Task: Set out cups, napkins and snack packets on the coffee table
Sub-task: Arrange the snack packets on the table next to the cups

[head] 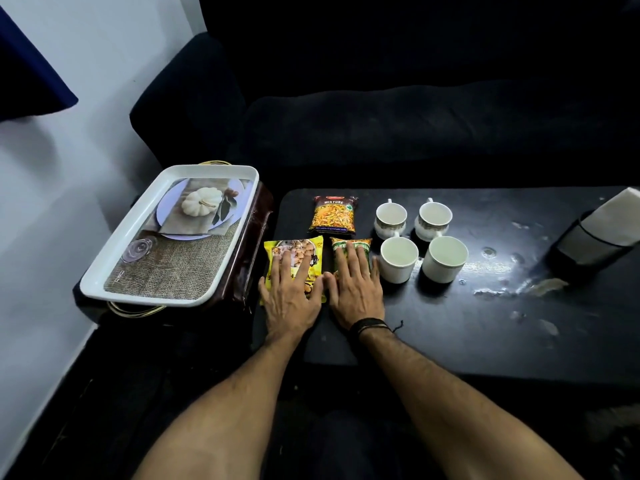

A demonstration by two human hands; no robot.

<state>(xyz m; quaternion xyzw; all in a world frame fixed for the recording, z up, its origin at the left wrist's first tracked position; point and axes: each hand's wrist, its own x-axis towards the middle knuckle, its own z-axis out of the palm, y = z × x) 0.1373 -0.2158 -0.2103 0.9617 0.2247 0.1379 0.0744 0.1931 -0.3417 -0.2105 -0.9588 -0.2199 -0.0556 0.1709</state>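
1. Left hand [289,292] spread flat on yellow packet [294,252], near coffee table's [450,341] left edge
2. Right hand [356,292] spread flat on green packet [350,245], just beside four cups [398,259]
3. Mixture packet [333,215] above; napkins [613,220] far right
4. Bare tabletop lower right

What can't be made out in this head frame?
- Yellow packet: near half under the left hand; brand text unreadable.
- Green packet: mostly covered by the right hand; label illegible.
- Mixture packet: small print too small.
- Napkin holder: napkins cut off by the right edge; count unknown.
- Four cups: insides washed out, contents unclear.
- Tray: what it sits on is mostly hidden.
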